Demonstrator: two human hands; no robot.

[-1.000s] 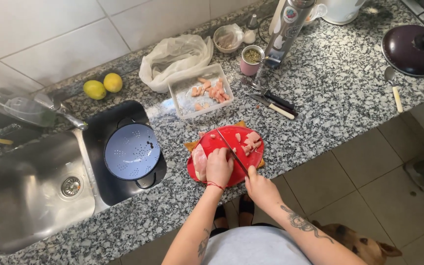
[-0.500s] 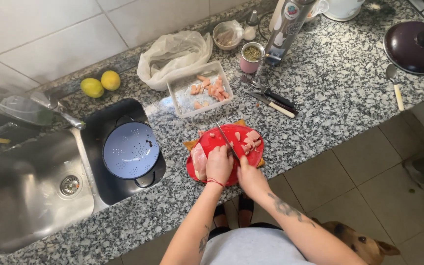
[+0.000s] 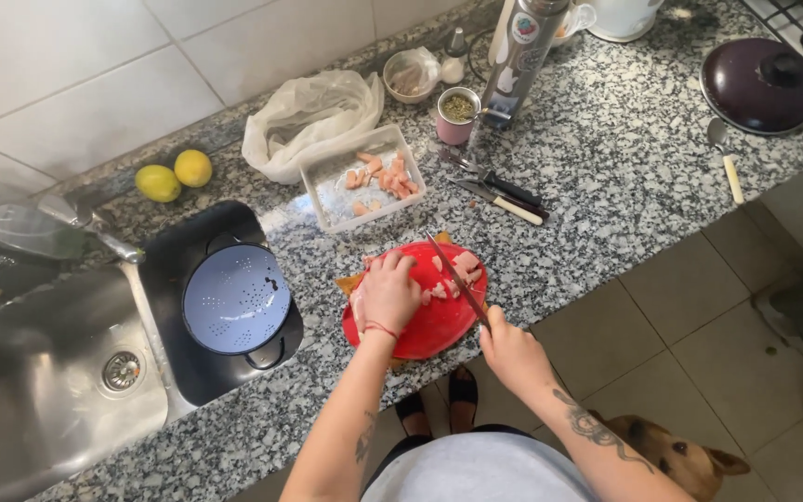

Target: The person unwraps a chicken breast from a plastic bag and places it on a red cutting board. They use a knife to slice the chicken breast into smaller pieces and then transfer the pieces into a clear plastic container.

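red plastic cutting board is sitting on the speckled granite counter, and the left hand is pressing down on a slab of raw chicken, fingers curled over it and pinning it in place. the right hand is wrapped closed around the handle of a knife, with the blade angling up and away from those fingers, right across the board and just beside the left fingertips. that's the bit i'd be worrying about: the meat is looking wet and slippery, so if it's sliding under the left fingers while the blade is coming down, the edge could be catching a knuckle. the board is also hanging close to the counter edge, so a hard push might be shifting it. the chicken itself is looking pale pink and glossy, with some small cut chunks lying just past the blade, on the far side from the left fingers. a white tray with more pieces is sitting beyond the fingertips, near a crumpled plastic bag. a dog is waiting by the right elbow, so a dropped piece wouldn't last long.
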